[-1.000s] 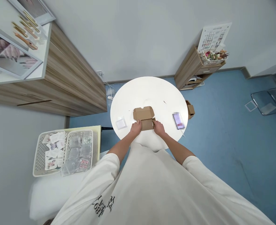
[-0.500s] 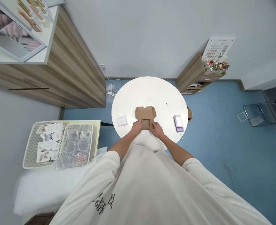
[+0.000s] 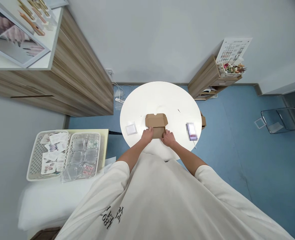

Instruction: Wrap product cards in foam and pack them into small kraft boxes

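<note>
A small brown cardboard box (image 3: 156,122) lies on the round white table, its lid flap laid back toward the far side. My left hand (image 3: 147,134) grips the box's left side, fingers closed over the edge. On the opposite side, my right hand (image 3: 168,137) is closed on the right wall, which now stands up. The box's inside shows as bare brown board between the hands. The fingertips partly hide both side walls.
On the white table (image 3: 160,95) are a flat white square item (image 3: 131,129) at left, a blurred purple-white package (image 3: 192,131) at right and a small dark thin item (image 3: 179,110). White baskets (image 3: 34,166) hold cards and clear trays at far left. A wooden cabinet (image 3: 87,76) stands behind them.
The right side flap, earlier folded inward over the box floor, is now up against the right wall. My right hand has shifted slightly with it; my left hand stays at the left side.
</note>
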Tool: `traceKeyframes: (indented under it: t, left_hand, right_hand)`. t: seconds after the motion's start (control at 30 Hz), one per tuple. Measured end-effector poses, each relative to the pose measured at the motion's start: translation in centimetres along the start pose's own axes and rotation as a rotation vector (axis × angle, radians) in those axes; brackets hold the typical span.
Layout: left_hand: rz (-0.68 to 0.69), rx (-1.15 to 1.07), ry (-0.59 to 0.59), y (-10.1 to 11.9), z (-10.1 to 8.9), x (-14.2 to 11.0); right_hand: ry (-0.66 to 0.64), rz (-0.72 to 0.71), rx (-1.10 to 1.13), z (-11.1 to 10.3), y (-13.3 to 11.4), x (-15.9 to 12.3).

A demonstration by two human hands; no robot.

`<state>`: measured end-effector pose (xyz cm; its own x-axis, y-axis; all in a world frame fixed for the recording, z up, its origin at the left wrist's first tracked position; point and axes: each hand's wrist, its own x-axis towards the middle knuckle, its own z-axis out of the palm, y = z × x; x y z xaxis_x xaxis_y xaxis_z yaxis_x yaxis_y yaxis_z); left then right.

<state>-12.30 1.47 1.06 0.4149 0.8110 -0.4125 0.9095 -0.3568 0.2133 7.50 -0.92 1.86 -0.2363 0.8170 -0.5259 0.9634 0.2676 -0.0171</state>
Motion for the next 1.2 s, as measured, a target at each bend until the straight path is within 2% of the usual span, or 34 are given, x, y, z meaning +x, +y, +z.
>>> traceKeyframes:
  t: [0.13, 0.3, 0.67, 0.73, 0.83, 0.93, 1.03, 1.13, 1.2]
  left_hand:
    - [0.004, 0.013, -0.01, -0.1, 0.1, 0.1]
    - [-0.003, -0.015, -0.011, 0.0, 0.0, 0.0]
    - [-0.013, -0.061, 0.002, 0.1, -0.2, -0.6]
    - [0.005, -0.08, 0.026, -0.2, -0.1, -0.9]
    - [-0.002, -0.153, 0.144, -1.7, 0.1, -1.8]
    - [-0.182, -0.265, 0.288, -4.7, 0.3, -2.9]
    - [-0.544, -0.36, 0.391, -8.4, 0.6, -3.8]
    - [-0.842, -0.479, 0.369, -11.3, 1.0, -4.1]
    - [-0.929, -0.6, 0.292, -12.4, 1.3, -3.9]
  right_hand:
    - [-0.004, 0.014, 0.03, -0.4, 0.3, -0.2]
    - [0.069, -0.02, 0.082, -1.2, 1.3, -0.2]
    - [0.002, -0.038, 0.078, -0.9, 1.3, 2.0]
    - [-0.008, -0.032, 0.07, -1.2, 1.2, 2.2]
    - [-0.019, -0.034, 0.046, -1.6, 1.1, 2.4]
    - [-0.016, -0.039, 0.041, -1.8, 1.1, 2.5]
    - [-0.015, -0.04, 0.055, -1.9, 1.1, 2.3]
    - [-0.016, -0.03, 0.06, -1.9, 1.0, 2.2]
    - [-0.019, -0.022, 0.058, -2.0, 0.9, 2.2]
